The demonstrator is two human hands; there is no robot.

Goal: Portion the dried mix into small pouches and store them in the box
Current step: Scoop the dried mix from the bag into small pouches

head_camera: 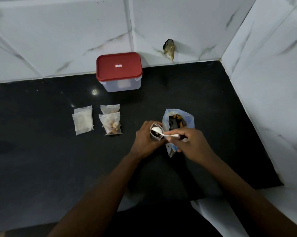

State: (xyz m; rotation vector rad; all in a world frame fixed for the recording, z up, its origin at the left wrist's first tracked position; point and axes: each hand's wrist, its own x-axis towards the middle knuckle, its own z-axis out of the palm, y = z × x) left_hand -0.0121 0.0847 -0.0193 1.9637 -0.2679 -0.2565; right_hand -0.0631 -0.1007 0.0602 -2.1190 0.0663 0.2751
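Note:
My left hand [144,141] grips a small clear pouch [156,134] held upright with its mouth open. My right hand [190,144] holds a white plastic spoon [159,131] whose bowl sits over the pouch mouth. Just right of the pouch stands the big open bag of dried mix [177,121], dark and orange pieces showing inside. Two filled pouches [111,123] lie left of my hands, one overlapping the other. Further left lies a stack of empty pouches [82,121]. The clear box with a red lid [119,71] stands shut by the back wall.
The black counter [41,151] is bounded by white marble-look tiled walls behind and on the right. A chipped hole in the tile [169,48] shows at the back. The counter's front edge runs near my forearms.

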